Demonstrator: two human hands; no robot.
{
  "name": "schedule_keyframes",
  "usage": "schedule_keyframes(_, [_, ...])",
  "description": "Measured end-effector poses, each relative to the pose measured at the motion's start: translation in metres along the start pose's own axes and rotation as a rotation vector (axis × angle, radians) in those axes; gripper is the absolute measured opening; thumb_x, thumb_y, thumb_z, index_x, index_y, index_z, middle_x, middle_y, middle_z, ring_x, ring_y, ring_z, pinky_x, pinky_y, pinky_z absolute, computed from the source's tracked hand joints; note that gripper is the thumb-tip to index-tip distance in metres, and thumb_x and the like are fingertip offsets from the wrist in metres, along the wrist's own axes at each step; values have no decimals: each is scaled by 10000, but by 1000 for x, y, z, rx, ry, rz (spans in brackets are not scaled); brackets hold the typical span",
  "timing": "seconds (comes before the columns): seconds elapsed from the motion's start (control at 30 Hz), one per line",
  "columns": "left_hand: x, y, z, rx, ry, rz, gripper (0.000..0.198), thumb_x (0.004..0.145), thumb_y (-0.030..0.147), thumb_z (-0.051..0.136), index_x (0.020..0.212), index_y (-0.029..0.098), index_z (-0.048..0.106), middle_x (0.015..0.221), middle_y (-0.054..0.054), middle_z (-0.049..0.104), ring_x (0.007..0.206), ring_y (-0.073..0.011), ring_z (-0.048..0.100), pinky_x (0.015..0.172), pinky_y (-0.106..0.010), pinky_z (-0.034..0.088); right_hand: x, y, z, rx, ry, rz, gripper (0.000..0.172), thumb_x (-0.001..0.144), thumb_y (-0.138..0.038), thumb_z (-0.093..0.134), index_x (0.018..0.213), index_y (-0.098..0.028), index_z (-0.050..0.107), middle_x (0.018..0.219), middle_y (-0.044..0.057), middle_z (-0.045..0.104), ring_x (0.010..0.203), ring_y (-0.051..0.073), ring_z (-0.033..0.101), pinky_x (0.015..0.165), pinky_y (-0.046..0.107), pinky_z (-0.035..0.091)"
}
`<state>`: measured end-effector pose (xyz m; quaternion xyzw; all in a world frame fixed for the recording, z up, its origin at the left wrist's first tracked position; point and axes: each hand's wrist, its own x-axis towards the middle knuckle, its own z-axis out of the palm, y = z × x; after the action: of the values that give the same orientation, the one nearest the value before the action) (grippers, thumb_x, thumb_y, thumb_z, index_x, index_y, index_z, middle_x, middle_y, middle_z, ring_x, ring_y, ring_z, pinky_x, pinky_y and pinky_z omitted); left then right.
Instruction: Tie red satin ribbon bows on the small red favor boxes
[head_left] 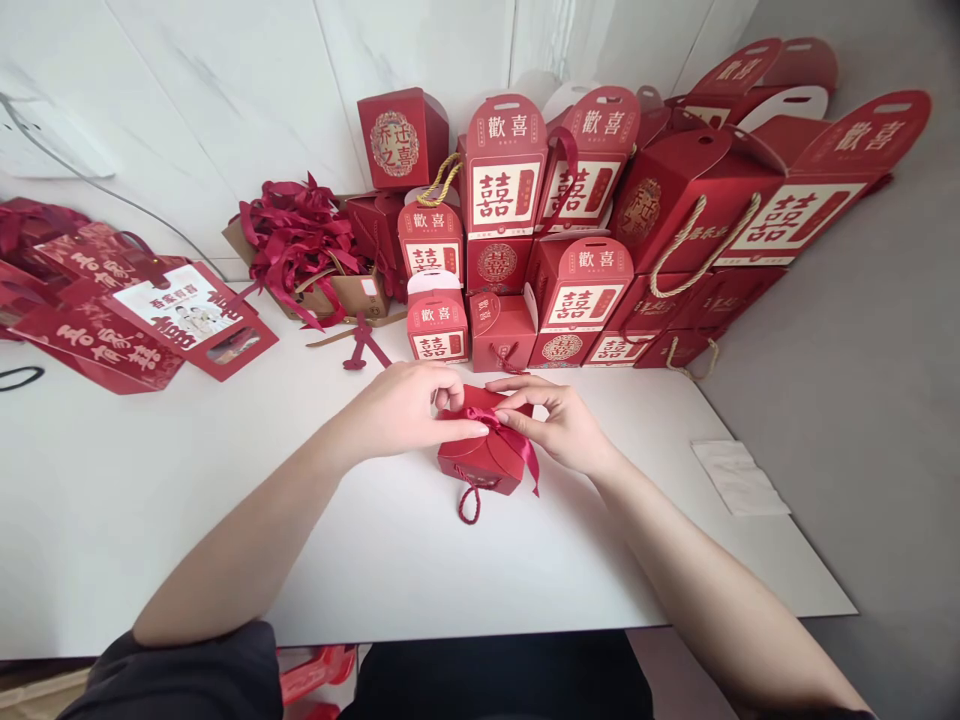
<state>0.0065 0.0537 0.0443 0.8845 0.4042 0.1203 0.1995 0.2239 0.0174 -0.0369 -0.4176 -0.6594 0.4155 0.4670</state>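
A small red gift box (pixel 480 462) sits on the white table (pixel 390 560) in front of me. A dark red ribbon (pixel 517 445) is tied over its top, one tail hanging down its right side. A short cord loop dangles from the box's front. My left hand (pixel 409 408) rests on the left of the box top, fingers pinched on the ribbon. My right hand (pixel 551 420) pinches the ribbon knot from the right side.
Stacked red gift boxes and bags (pixel 585 230) line the wall behind. A cardboard box of loose red ribbons (pixel 304 245) stands at back left. Flat red bags (pixel 142 320) lie at far left. A white paper (pixel 739 478) lies near the table's right edge.
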Motion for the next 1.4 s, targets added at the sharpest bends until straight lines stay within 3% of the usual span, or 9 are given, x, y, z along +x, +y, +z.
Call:
schedule_keyframes(0.1, [-5, 0, -9, -37, 16, -105, 433, 729, 595, 684, 684, 186, 549, 640, 15, 535, 594, -127, 468, 533, -248, 322, 0, 0, 0, -10, -8, 7, 107, 845, -327, 702, 897, -264, 772, 1191, 58, 684, 1128, 226, 617, 1022, 411, 437])
schedule_keyframes(0.2, [-7, 0, -13, -71, -75, -148, 448, 788, 594, 618, 626, 177, 606, 565, 13, 513, 518, -108, 414, 485, -256, 274, 0, 2, -1, -16, -13, 14, 114, 844, -328, 705, 915, -268, 771, 1200, 57, 681, 1150, 228, 607, 1040, 420, 421])
schedule_keyframes(0.33, [-2, -5, -7, -252, -148, -135, 357, 814, 533, 610, 801, 198, 734, 676, -7, 632, 584, -126, 504, 504, -247, 329, 0, 1, -1, -23, -20, 20, 121, 841, -345, 702, 894, -255, 763, 1199, 67, 680, 1134, 237, 613, 1015, 429, 432])
schedule_keyframes(0.47, [4, -11, -2, -380, -203, -121, 292, 807, 457, 634, 794, 179, 725, 727, -16, 661, 634, -134, 544, 548, -238, 376, 0, -3, -6, -37, -58, 22, 138, 844, -361, 693, 833, -228, 728, 1220, 71, 667, 1157, 241, 596, 1027, 429, 410])
schedule_keyframes(0.8, [4, -21, -9, -363, -295, -136, 226, 763, 395, 671, 770, 176, 725, 740, -22, 694, 656, -158, 604, 547, -237, 417, -2, -8, -29, -65, -143, 39, 177, 885, -353, 640, 791, -203, 661, 1252, 71, 645, 1183, 234, 589, 1062, 420, 374])
schedule_keyframes(1.03, [9, -25, -12, -347, -343, -154, 206, 732, 353, 682, 641, 177, 627, 638, 21, 584, 581, -113, 489, 514, -220, 341, -3, -12, -44, -149, -200, 23, 172, 885, -360, 636, 812, -206, 658, 1198, 72, 663, 1156, 240, 598, 1024, 416, 408])
schedule_keyframes(1.13, [9, -24, -13, -303, -325, -170, 194, 756, 351, 652, 681, 178, 610, 668, 18, 569, 597, -114, 474, 531, -224, 348, -2, -11, -45, -157, -234, 41, 183, 886, -369, 634, 815, -204, 664, 1200, 77, 662, 1170, 245, 590, 1020, 411, 412])
schedule_keyframes(1.27, [4, -20, -18, -272, -257, -52, 203, 780, 320, 644, 942, 205, 605, 840, 2, 580, 740, -135, 525, 646, -233, 430, -2, -8, -43, -60, -212, 94, 175, 890, -398, 636, 944, -232, 622, 1240, 67, 626, 1222, 239, 544, 1015, 400, 417])
schedule_keyframes(1.4, [0, -11, -20, -261, -236, 116, 170, 818, 288, 631, 965, 210, 598, 891, -4, 583, 812, -137, 536, 736, -246, 445, -2, -8, -33, -30, -179, 49, 194, 953, -391, 541, 1091, -260, 581, 1237, 56, 597, 1158, 206, 560, 1012, 384, 416])
